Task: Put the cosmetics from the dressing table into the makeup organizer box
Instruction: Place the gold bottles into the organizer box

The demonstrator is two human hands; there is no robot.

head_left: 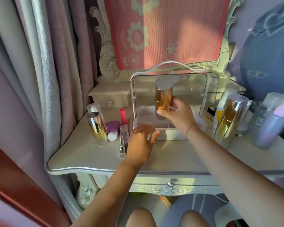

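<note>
One organizer [162, 135] sat mid-table [170, 158], white base, clear lid [208, 89] raised behind it, white handle [169, 63] on top. Base interior showed dividers; no contents could be made out in the visible compartments.

Right hand [179, 115] held a gold bottle [163, 102] above the open base, in front of the lid. Fingers wrapped round its lower half, thumb across the front. Bottle upright, long axis vertical, silver cap [162, 83] at top.

Left hand [141, 141] was at the organizer's front left corner, fingers loosely spread, holding nothing; blurred, so contact with the box could not be confirmed.

Left of organizer, on the table: small gold bottle [97, 130] upright; clear-capped bottle [93, 108] behind it; purple jar [112, 129] lying on its side, white end toward the camera; pink tube [123, 117] upright; slim silver tube [123, 145] lying flat, long axis running front to back.

Right of organizer: tall gold bottle [228, 120] upright, silver cap; white-and-yellow tube [220, 112] just behind it; lilac bottle [269, 126], blurred, leaning.

Pink floral cloth [170, 30] hung over the mirror frame [105, 51] behind.
</note>
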